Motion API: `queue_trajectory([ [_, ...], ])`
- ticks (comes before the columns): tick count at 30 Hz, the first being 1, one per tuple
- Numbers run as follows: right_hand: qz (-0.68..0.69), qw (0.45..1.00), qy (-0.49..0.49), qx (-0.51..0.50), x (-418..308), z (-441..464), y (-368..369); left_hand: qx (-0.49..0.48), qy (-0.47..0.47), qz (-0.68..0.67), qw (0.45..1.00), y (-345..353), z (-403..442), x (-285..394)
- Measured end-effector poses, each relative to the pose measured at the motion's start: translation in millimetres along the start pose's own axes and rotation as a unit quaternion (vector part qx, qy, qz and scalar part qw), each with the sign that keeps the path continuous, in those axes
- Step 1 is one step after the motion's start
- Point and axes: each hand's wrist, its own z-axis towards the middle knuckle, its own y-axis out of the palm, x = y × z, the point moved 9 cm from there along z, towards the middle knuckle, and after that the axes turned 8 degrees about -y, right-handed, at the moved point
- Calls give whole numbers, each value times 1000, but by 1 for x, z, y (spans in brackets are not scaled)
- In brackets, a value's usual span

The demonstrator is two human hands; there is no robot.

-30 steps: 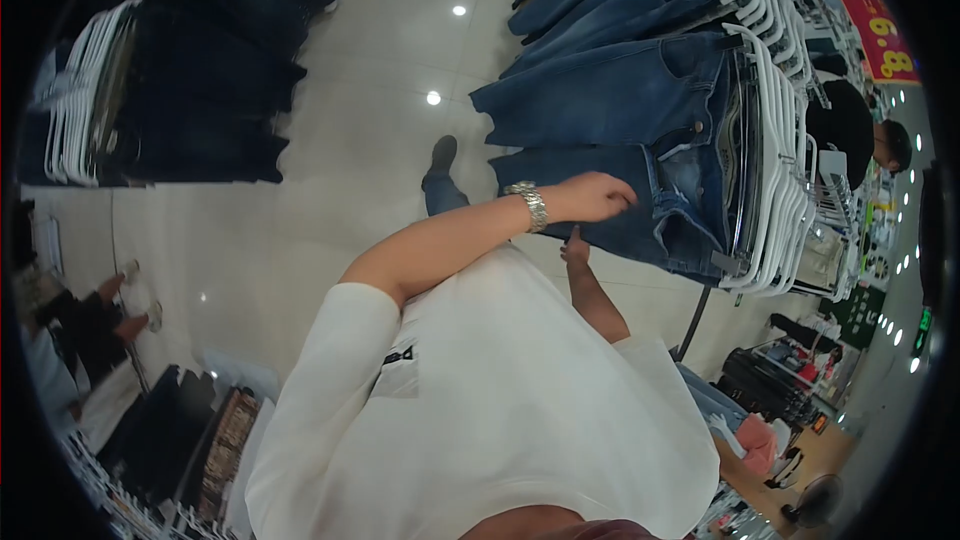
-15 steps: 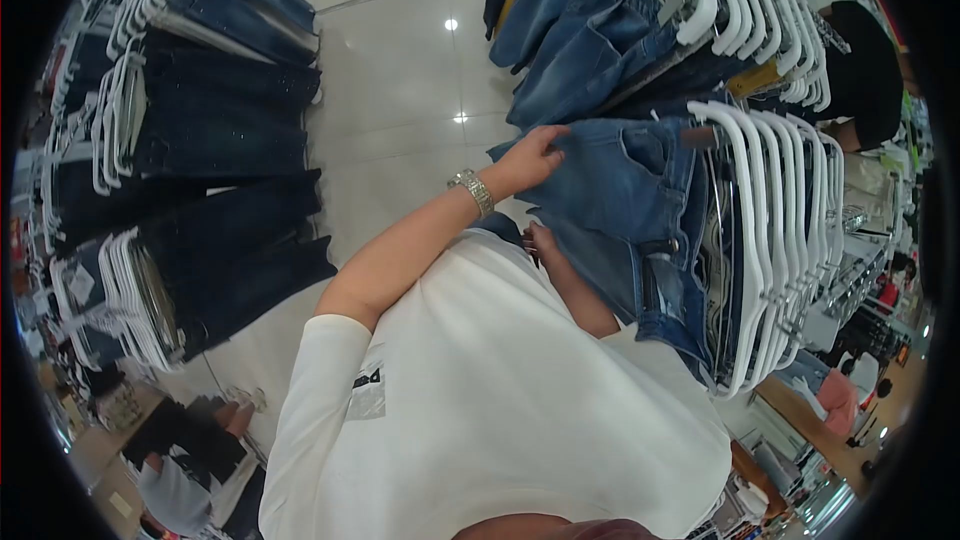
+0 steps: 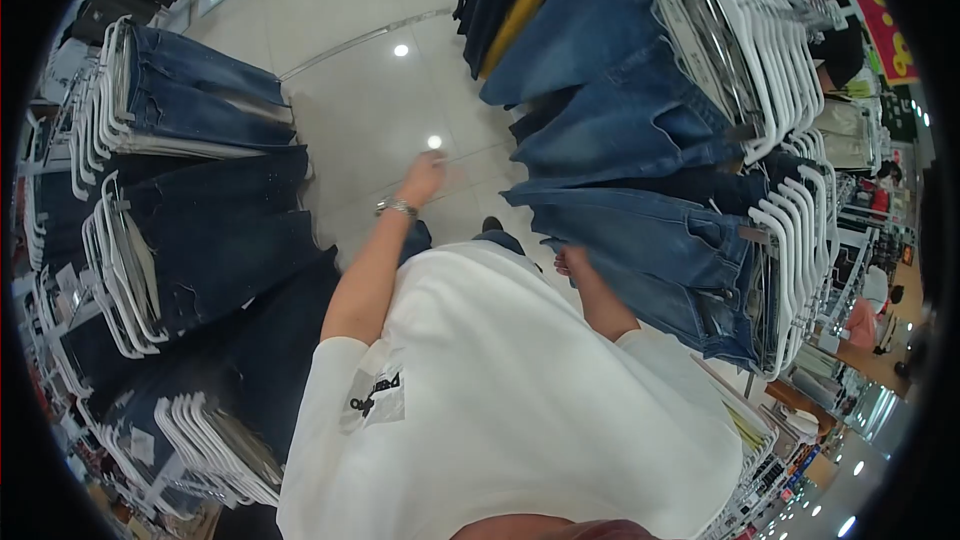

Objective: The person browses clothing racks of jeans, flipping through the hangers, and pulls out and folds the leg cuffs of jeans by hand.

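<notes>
Over the floor between the racks, my left hand, with a metal watch on its wrist, is apart from the clothes; its fingers are smeared by motion. My right hand is at the lower end of the blue jeans hanging on the right rack, its fingers curled against the denim edge. White hangers carry the jeans at the waist. More faded blue jeans hang just beyond them.
Dark jeans on white hangers line the left side. A tiled floor runs between the racks. At the upper right, a person in black stands behind the rack, near a red sign.
My left hand has come off the jeans and moved left over the floor. My right hand stays by the jeans' lower end. The view has shifted, showing more of the left racks.
</notes>
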Motion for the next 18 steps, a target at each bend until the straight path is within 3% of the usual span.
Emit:
queue_trajectory([
  [1,-1,1000,4,-6,-5,-9,16,2,-50,-16,999,-37,-3,-36],
  [3,-8,1000,-11,-22,-26,-22,54,72,-125,-30,989,-90,8,-169],
  [5,-7,999,-28,-41,-52,-28,95,79,-320,-127,936,-143,-22,-268],
  [8,-16,997,-42,-68,-88,-42,146,152,-360,-146,909,-217,-55,-391],
  [13,-78,988,-55,-123,-141,-40,215,182,-460,-227,839,-290,-142,-435],
  [15,-107,983,-62,-135,-164,-44,233,209,-456,-331,799,-280,-165,-462],
  [18,-126,980,-55,-142,-189,-43,255,164,-509,-344,771,-244,-185,-465],
])
